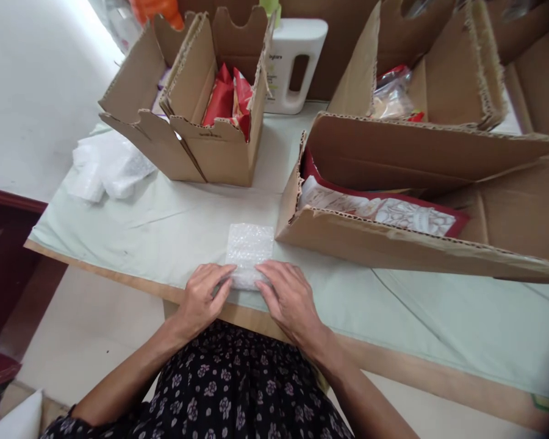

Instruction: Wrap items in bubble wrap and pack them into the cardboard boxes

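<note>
A small sheet of bubble wrap (pixel 249 246) lies flat on the pale green table cover (pixel 174 225) near the front edge. My left hand (pixel 204 296) and my right hand (pixel 289 297) both rest on its near end, fingers pressed down and curled over the rolled edge of the wrap. Whether anything is inside the roll I cannot tell.
An open cardboard box (pixel 210 140) with red packets (pixel 226 97) stands at the back left. A wide cardboard box (pixel 393 244) with red and white packets lies to the right. Loose bubble wrap (pixel 105 167) sits at far left. A white jug (pixel 293 64) stands behind.
</note>
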Demonstrator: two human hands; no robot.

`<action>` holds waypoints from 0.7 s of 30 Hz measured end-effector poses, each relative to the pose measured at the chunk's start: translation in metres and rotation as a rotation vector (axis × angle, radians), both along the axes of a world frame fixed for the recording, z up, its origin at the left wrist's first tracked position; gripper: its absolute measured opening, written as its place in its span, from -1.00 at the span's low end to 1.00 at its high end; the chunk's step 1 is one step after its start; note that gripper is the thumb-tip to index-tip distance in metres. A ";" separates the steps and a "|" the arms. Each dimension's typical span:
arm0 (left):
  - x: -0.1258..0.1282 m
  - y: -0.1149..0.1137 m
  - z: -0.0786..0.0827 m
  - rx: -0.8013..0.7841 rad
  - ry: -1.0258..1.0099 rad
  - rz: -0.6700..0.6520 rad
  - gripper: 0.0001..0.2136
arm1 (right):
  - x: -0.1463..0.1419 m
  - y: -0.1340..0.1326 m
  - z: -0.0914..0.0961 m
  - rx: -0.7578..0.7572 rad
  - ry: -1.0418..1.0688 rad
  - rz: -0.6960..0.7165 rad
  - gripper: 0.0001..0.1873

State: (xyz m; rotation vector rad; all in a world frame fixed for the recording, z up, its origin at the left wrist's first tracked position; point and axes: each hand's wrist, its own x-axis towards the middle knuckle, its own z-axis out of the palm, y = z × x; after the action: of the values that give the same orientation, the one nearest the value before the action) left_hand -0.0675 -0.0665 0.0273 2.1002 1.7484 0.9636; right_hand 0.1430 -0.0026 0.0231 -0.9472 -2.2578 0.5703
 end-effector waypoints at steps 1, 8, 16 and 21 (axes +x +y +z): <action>0.000 0.006 -0.004 -0.004 0.003 0.027 -0.79 | 0.001 -0.001 0.001 0.040 0.017 -0.035 -0.83; -0.002 0.018 -0.006 0.066 0.114 0.072 -0.79 | 0.000 0.001 -0.008 0.139 -0.166 0.049 -0.79; 0.000 0.006 -0.002 0.040 0.098 -0.019 -0.80 | 0.001 -0.003 -0.002 -0.004 -0.105 0.020 -0.76; -0.004 0.029 -0.015 0.029 0.120 0.159 -0.78 | -0.007 0.002 -0.003 0.127 -0.300 0.003 -0.65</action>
State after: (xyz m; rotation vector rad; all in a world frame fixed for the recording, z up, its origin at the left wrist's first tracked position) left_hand -0.0719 -0.0371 0.0127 2.1019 1.9976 0.9257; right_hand 0.1356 -0.0004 0.0206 -1.0209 -2.5253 0.2955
